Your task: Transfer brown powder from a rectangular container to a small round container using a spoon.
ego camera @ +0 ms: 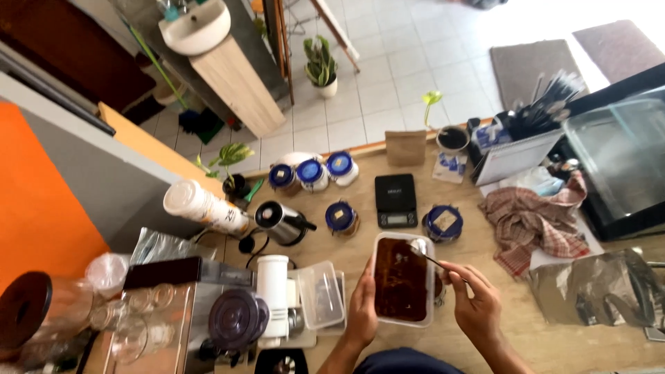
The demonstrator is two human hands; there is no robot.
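The person's left hand [361, 309] grips the near left side of a clear rectangular tub [403, 279], fingers wrapped on its wall, steadying it on the wooden counter [485, 332]. The tub is full of dark brown grounds or beans; too blurred to tell which. The right hand [476, 305] is pinched shut on the handle of a metal spoon [424, 251], whose bowl hovers over the tub's far right corner, looking empty or nearly so.

Just beyond the tub sits a black scale [396, 200], flanked by two small blue-lidded jars: one [341, 217] to its left, one [443, 222] to its right. Further left of the tub lies its clear lid [320, 294], and beyond that a steel kettle [282, 222]. Right of the tub, a checked cloth [537, 218] is bunched up, and a silver foil bag [601, 287] lies near the counter's right end.

The risks: the spoon is held far back on a thin handle, so a loaded scoop could tip and scatter brown bits over the counter or the scale. The tub sits close to the near edge of the counter, and if the left hand slackens while the spoon digs in, it could slide or tilt toward the person. The right-hand jar stands near the spoon's path, and a careless sweep could knock it.
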